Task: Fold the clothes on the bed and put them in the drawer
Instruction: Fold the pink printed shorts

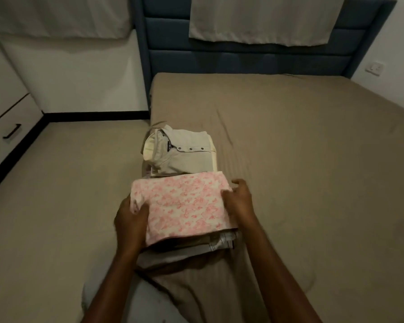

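The folded pink-printed cloth (184, 206), topping a small stack at the bed (313, 159) edge, is gripped at both ends by the left hand (131, 220) and right hand (239, 201), apparently for lifting, the folded beige shirt (182, 155) lying just beyond.

bed (289, 136): folded shirt (182, 155), clothes stack (184, 250)

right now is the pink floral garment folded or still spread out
Folded. The pink floral garment is a compact rectangle lying on a stack of folded clothes, with the left hand and right hand gripping its two sides.
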`<state>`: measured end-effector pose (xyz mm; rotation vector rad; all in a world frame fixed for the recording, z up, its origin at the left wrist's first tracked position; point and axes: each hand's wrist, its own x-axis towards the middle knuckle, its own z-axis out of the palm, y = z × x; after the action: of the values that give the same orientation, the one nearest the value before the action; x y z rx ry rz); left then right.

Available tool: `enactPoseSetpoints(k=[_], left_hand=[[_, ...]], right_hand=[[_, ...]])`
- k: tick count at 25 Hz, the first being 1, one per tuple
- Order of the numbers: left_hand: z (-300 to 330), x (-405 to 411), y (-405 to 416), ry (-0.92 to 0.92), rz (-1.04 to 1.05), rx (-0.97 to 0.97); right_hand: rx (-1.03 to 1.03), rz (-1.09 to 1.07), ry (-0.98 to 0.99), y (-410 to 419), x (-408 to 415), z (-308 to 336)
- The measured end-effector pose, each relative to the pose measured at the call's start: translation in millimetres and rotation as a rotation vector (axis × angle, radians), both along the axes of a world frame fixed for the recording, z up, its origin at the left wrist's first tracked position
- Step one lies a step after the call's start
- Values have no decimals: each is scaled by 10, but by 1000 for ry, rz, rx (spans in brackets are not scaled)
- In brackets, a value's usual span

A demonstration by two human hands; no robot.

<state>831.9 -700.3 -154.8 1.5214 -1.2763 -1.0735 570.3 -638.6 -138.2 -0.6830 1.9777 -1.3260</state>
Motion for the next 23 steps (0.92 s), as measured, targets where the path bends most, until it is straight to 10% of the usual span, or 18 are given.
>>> enactPoseSetpoints(k=[7, 14, 23], left_hand=[[-17, -111, 40, -531, 98, -434], [-229, -497, -436, -854, -429, -203], [-513, -306, -219, -935, -389, -209]], right_hand=[[-15, -35, 832, 99, 148, -302], [196, 498, 1025, -455, 414, -274], [238, 378, 904, -219, 426, -786]])
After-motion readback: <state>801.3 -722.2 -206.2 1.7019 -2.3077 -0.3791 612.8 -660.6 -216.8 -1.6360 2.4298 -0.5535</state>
